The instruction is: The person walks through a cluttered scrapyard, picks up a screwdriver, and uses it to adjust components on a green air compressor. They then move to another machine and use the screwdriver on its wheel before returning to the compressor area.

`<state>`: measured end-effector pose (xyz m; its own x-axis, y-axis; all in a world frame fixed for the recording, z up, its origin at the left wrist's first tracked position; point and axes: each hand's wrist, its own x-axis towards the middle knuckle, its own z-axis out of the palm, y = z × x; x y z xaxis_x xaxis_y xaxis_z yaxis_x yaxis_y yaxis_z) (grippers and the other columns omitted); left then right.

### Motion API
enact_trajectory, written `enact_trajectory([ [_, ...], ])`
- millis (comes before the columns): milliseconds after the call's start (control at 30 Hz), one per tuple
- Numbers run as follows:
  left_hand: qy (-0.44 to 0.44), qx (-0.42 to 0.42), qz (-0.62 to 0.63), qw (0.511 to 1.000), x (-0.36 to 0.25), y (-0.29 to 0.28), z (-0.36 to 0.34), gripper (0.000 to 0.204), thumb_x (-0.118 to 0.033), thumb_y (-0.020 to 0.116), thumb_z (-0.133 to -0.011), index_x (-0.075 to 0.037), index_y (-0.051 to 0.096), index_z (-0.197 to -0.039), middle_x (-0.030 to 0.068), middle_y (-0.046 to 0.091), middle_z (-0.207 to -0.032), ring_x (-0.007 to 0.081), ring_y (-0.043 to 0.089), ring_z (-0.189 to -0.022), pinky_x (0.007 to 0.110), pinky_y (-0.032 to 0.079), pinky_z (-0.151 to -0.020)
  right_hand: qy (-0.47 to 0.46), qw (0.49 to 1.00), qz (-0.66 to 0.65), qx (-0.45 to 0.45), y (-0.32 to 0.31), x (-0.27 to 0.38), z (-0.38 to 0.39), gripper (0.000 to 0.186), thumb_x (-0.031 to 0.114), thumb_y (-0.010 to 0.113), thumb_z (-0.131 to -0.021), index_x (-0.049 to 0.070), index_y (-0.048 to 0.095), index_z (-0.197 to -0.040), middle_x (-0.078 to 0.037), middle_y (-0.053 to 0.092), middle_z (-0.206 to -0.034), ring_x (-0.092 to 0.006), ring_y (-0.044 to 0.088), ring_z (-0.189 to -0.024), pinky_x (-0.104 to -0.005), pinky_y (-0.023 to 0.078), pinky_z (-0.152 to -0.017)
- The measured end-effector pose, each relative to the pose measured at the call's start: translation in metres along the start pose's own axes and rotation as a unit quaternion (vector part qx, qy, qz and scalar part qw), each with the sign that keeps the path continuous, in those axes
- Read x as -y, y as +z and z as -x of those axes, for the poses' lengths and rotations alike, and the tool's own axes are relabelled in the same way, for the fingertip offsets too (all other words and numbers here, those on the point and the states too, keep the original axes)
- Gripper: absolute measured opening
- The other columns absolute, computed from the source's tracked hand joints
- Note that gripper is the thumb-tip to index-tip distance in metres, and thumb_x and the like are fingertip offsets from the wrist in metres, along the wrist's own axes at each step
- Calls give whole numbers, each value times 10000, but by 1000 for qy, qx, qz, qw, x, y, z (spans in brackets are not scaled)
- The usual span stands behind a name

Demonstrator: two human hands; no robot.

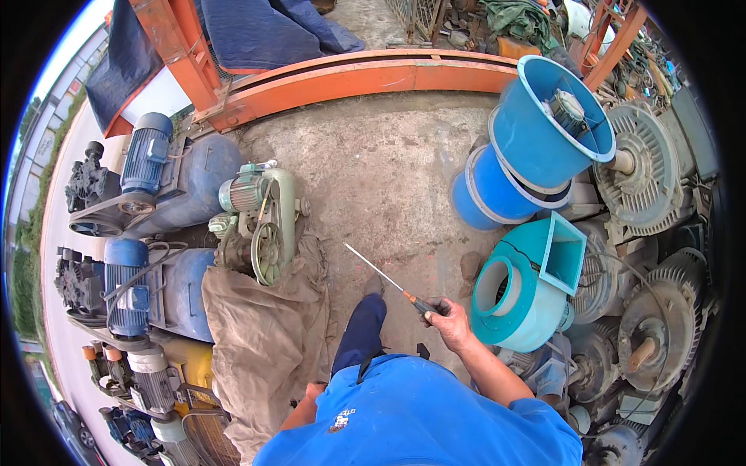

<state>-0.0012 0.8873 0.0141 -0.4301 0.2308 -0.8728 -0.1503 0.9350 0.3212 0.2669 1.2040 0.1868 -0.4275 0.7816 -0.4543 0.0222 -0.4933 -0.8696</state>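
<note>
My right hand (449, 320) grips a long screwdriver (385, 277) by its orange and black handle. Its thin shaft points up and to the left over the concrete floor (373, 163). The hand is close to a teal blower housing (519, 291) on its right. My left hand (313, 389) is mostly hidden below my blue shirt, down beside a brown cloth (268, 334); only a small part near the shirt shows. My dark-trousered leg and shoe step forward between the two.
Blue air compressors (148, 167) and a green one (260, 217) line the left. Blue fan housings (544, 128) and grey electric motors (645, 175) pile up on the right. An orange steel frame (350, 78) crosses the far side.
</note>
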Motion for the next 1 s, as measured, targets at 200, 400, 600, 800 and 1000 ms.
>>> enact_trajectory([
  [200, 74, -26, 87, 993, -255, -43, -75, 214, -120, 625, -785, 18, 651, -946, 65, 598, -673, 174, 550, -551, 292, 454, -523, 0, 999, -32, -34, -34, 97, -118, 316, 85, 641, -777, -65, 577, -1048, -92, 628, -864, -149, 597, -743, -277, 493, -660],
  [400, 183, -57, 87, 978, -496, -62, -135, 233, -120, 617, -797, 21, 643, -980, 59, 603, -697, 143, 542, -542, 264, 449, -505, 6, 997, -67, -27, -47, 171, -274, 311, 86, 647, -772, -68, 580, -1034, -91, 633, -886, -150, 601, -756, -275, 491, -659],
  [600, 109, -51, 123, 985, -605, -42, -134, 248, -115, 629, -798, 26, 640, -1001, 77, 622, -731, 146, 555, -559, 274, 454, -501, -8, 997, -45, 60, -50, 277, -461, 313, 110, 649, -781, -47, 578, -1041, -73, 626, -845, -129, 585, -729, -268, 481, -662],
  [800, -53, 2, 175, 983, -605, -22, -171, 251, -109, 648, -796, 24, 649, -1009, 98, 646, -755, 161, 574, -580, 298, 462, -501, -64, 994, 2, 85, -50, 419, -608, 352, 156, 650, -786, -53, 574, -1058, -70, 626, -835, -115, 575, -748, -262, 473, -671],
  [1000, 124, 17, -37, 991, -646, -5, -273, 198, -139, 579, -815, -7, 661, -937, 111, 643, -751, 216, 604, -589, 319, 471, -496, -62, 991, 61, 98, -22, 479, -746, 360, 121, 637, -776, -62, 567, -1079, -65, 610, -822, -114, 559, -728, -258, 468, -661],
])
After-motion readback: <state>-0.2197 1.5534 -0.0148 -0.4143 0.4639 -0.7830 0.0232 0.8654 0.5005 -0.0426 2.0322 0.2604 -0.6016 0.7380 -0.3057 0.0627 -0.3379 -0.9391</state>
